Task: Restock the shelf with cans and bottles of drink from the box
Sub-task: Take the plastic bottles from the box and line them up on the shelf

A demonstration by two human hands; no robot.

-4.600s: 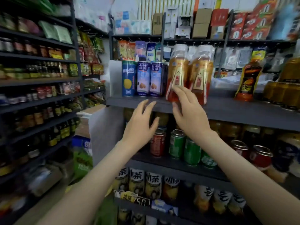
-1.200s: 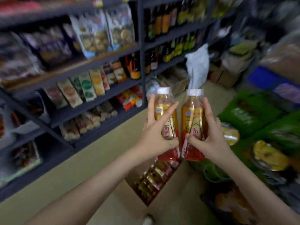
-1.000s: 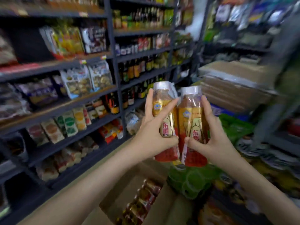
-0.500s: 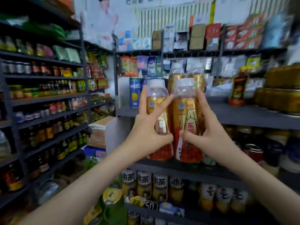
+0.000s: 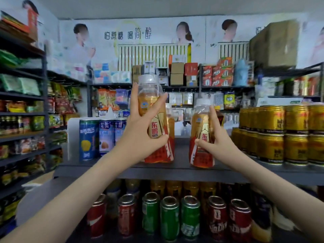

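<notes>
The left hand (image 5: 140,137) grips the left bottle (image 5: 149,92) around its middle, with the thumb across the lower label and the fingers spread up the side toward the white cap. The right hand (image 5: 217,141) holds the right bottle (image 5: 201,123) the same way, thumb curled over the red lower band and the index finger reaching up near the neck. Both bottles are upright at the front of the dark shelf (image 5: 175,171), set apart from each other. Their bases are at the board, but I cannot tell whether they rest on it. Just behind the left bottle stands a third bottle (image 5: 171,125), mostly hidden. To the left on the same shelf are blue cans (image 5: 86,139). To the right are gold cans (image 5: 280,134), stacked two high. One level down, red and green cans (image 5: 169,218) stand in a row.
</notes>
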